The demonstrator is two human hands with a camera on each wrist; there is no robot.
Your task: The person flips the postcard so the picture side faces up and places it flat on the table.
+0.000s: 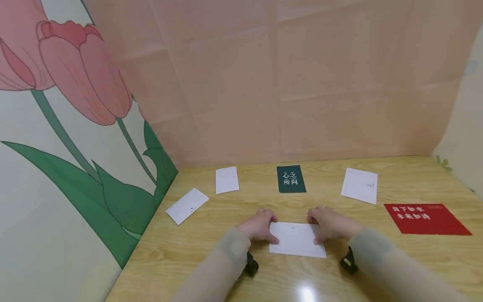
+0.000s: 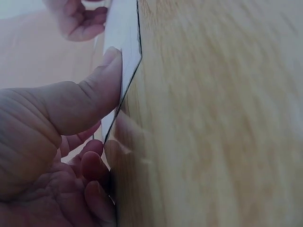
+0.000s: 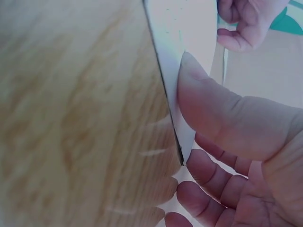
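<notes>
A white card (image 1: pixel 297 240) with small print lies near the front middle of the wooden table, between both hands. At its left end my left hand (image 1: pixel 260 226) grips it, thumb on the upper face and fingers curled by the edge. My right hand (image 1: pixel 329 224) holds the right end in the same manner. In the left wrist view the thumb (image 2: pixel 90 94) presses on the white card (image 2: pixel 124 42), close to the tabletop. The right wrist view has the other thumb (image 3: pixel 222 109) on the card (image 3: pixel 165 47), with curled fingertips beside its corner.
Behind the hands lie a dark green card (image 1: pixel 291 186) with white characters and white cards at left (image 1: pixel 187 205), back left (image 1: pixel 227 180) and back right (image 1: pixel 359 186). A red card (image 1: pixel 426 226) lies at right. A pinkish cloth (image 1: pixel 271 84) hangs behind the table (image 1: pixel 158 264).
</notes>
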